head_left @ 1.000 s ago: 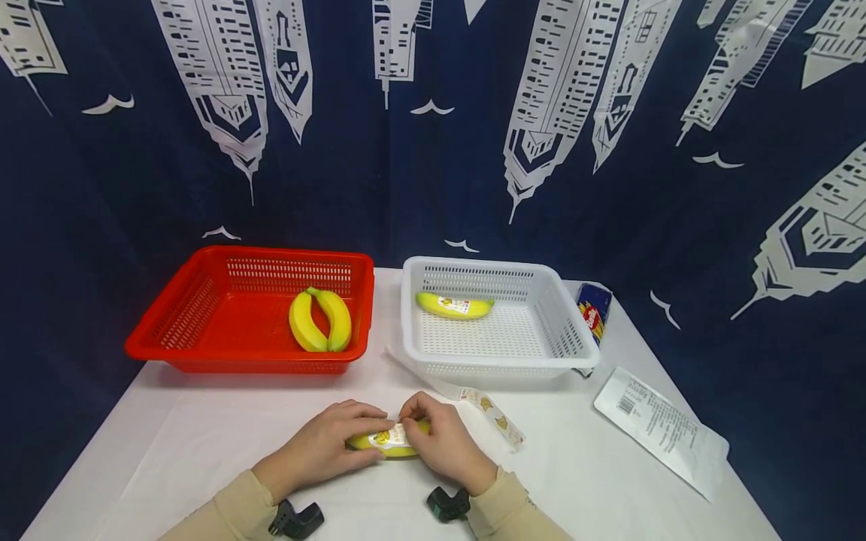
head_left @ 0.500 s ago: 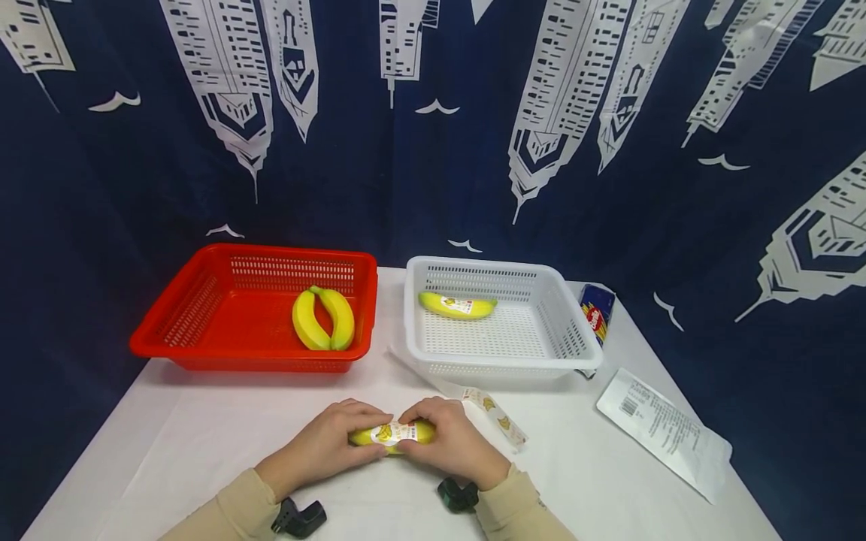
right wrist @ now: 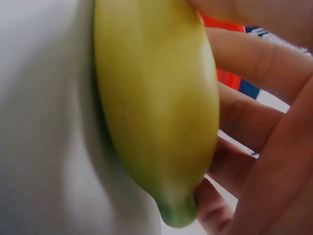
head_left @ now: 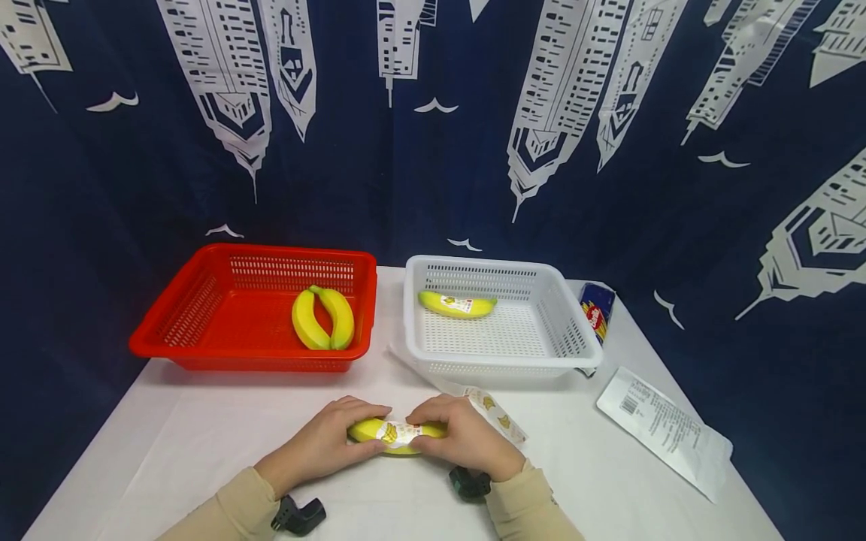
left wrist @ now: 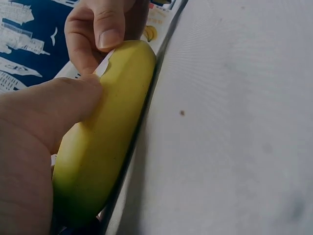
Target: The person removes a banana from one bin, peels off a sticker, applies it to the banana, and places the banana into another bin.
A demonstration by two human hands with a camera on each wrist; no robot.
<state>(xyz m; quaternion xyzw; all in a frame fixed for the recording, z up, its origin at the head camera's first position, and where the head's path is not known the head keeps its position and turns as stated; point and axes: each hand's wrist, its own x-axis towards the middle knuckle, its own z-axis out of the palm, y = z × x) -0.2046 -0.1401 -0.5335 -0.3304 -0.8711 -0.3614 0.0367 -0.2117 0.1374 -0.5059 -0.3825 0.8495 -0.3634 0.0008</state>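
A yellow banana (head_left: 365, 429) with greenish ends lies across the front of the table, a white printed sticker (head_left: 399, 433) on its upper side. My left hand (head_left: 328, 437) grips its left part, thumb on the near side and fingers over the far side. Around the right part curls my right hand (head_left: 467, 436), its thumb near the sticker's right end. From the left wrist, a white edge of the sticker shows beside my thumb on the banana (left wrist: 110, 117). In the right wrist view the fingers (right wrist: 254, 63) lie along the banana's far side, down to its stem.
Two bananas (head_left: 310, 321) lie in a red basket (head_left: 203, 361) at back left. A white basket (head_left: 501, 362) holds another stickered banana (head_left: 457, 305). A sticker strip (head_left: 497, 413) runs behind my right hand. To the right lie a silver pouch (head_left: 663, 432) and a blue packet (head_left: 597, 308).
My right hand has gone from pinching at the sticker's right end to gripping the banana, sliding rightward along it. More of the sticker shows. My left hand has stayed nearly in place.
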